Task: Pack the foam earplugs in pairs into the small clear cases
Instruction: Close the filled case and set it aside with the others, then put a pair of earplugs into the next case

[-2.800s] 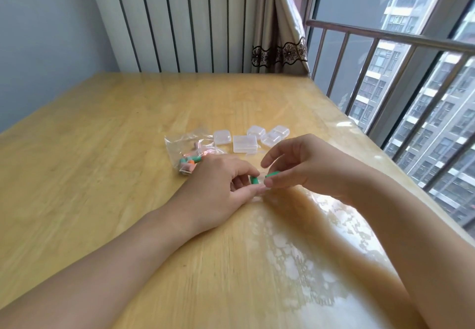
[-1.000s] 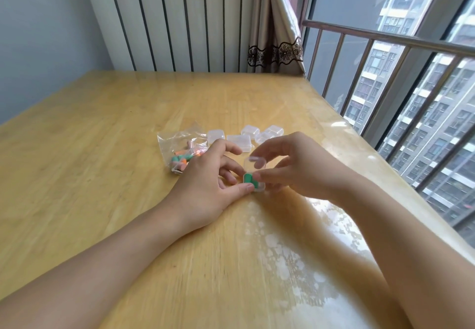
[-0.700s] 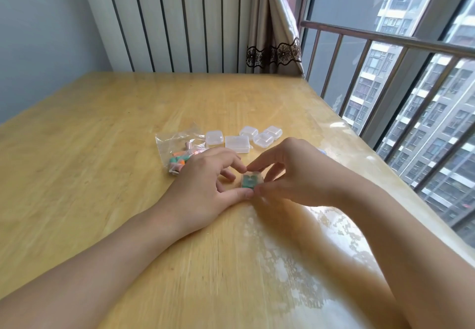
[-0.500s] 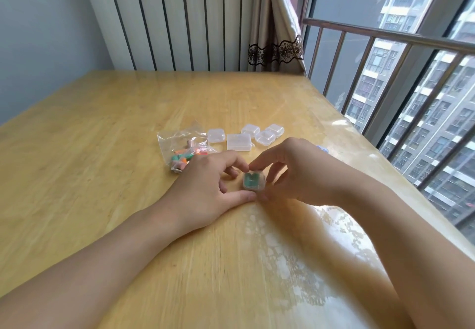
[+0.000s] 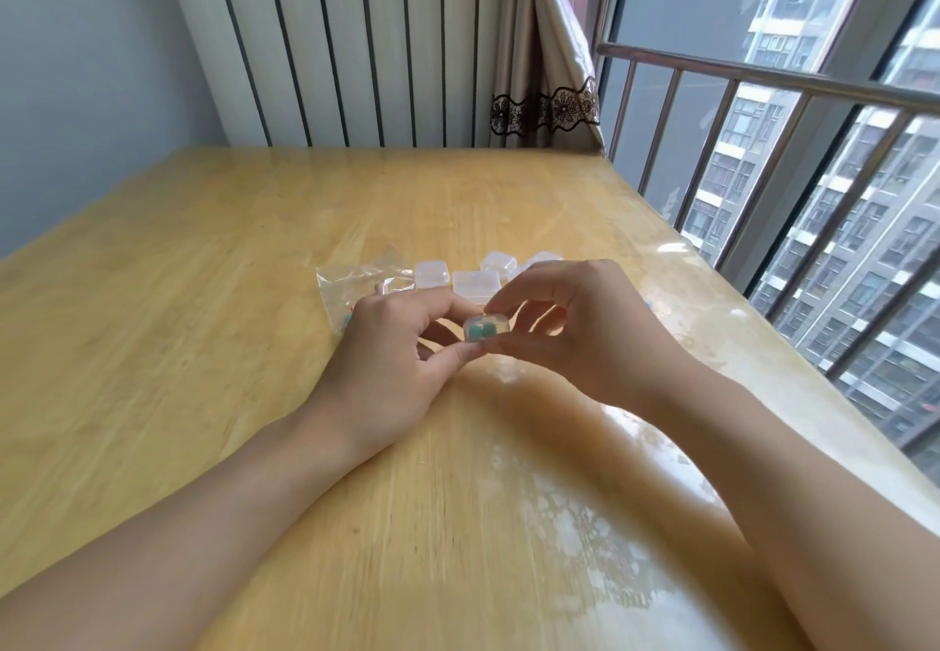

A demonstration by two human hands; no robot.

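Head view: small clear case (image 5: pixel 487 329) raised just above the wooden table (image 5: pixel 203 345), lid closed, two green earplugs (image 5: pixel 481 331) side by side inside. Pinched from both sides: left hand (image 5: pixel 391 355) at 9 o'clock of the case, thumb under, forefinger on top; right hand (image 5: pixel 575 330) at 3 o'clock, thumb and forefinger clamped on the near and far edges, other fingers loosely curled. At 12 o'clock beyond the hands, a cluster of other clear cases (image 5: pixel 475 284) lying on the table. At 10 o'clock, a clear plastic bag (image 5: pixel 356 284), partly hidden behind the left hand, contents barely visible. At 2 o'clock, window railing (image 5: pixel 763 75) along the table edge.
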